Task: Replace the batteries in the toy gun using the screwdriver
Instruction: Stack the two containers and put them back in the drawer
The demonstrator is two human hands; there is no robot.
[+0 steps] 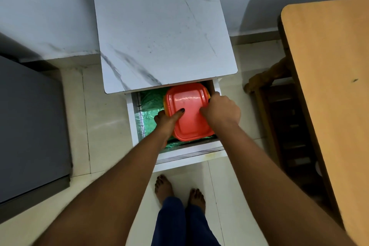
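A red plastic box [188,110] with a lid lies in the open drawer [191,155] of a small white marble-patterned cabinet [159,30]. My left hand [166,119] grips the box's left edge, thumb on the lid and fingers under the side. My right hand [221,111] curls over the box's right edge. No toy gun, screwdriver or batteries show in view.
Green foil lining [147,110] covers the drawer floor. A wooden table [329,86] stands at the right, with a wooden chair [279,110] beside it. A grey unit [30,126] sits at the left. My bare feet stand on the tiled floor [105,116] below the drawer.
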